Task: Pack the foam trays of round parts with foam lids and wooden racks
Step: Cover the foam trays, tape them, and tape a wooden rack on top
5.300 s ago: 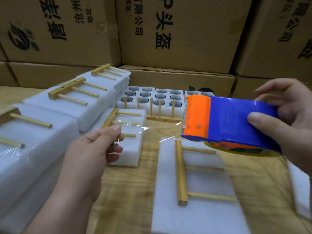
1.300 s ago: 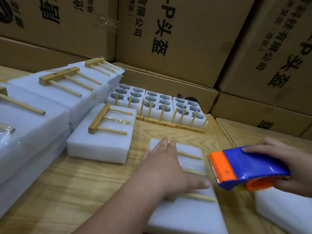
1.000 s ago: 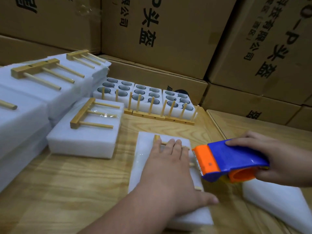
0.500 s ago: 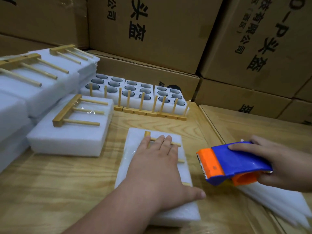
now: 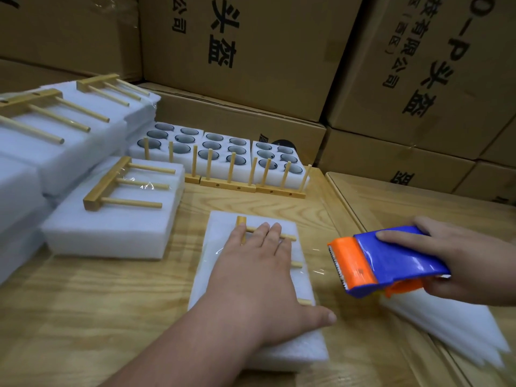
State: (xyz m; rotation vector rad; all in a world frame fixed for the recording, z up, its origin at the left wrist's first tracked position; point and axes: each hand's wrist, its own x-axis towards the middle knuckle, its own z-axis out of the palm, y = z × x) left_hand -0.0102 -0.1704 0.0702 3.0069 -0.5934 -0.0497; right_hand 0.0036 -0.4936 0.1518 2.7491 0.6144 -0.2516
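My left hand (image 5: 259, 277) lies flat, fingers straight, pressing on a wooden rack (image 5: 290, 238) atop a white foam pack (image 5: 293, 350) in the middle of the table. My right hand (image 5: 460, 261) grips a blue and orange tape dispenser (image 5: 382, 261) just right of that pack, with clear tape stretched from it toward the pack. Three open foam trays of round parts (image 5: 220, 148) stand at the back, with upright wooden racks (image 5: 231, 185) in front of them.
A finished pack with a rack (image 5: 117, 208) lies left of centre. More taped packs (image 5: 69, 129) are stacked at the far left. Loose foam lids (image 5: 446, 328) lie under my right hand. Cardboard boxes (image 5: 251, 51) wall the back. The wooden table (image 5: 97, 303) has a seam at right.
My left hand went from pulling tape in the air to lying flat on the rack and pack. My right hand lowered the dispenser to the pack's right side. The view shifted right.
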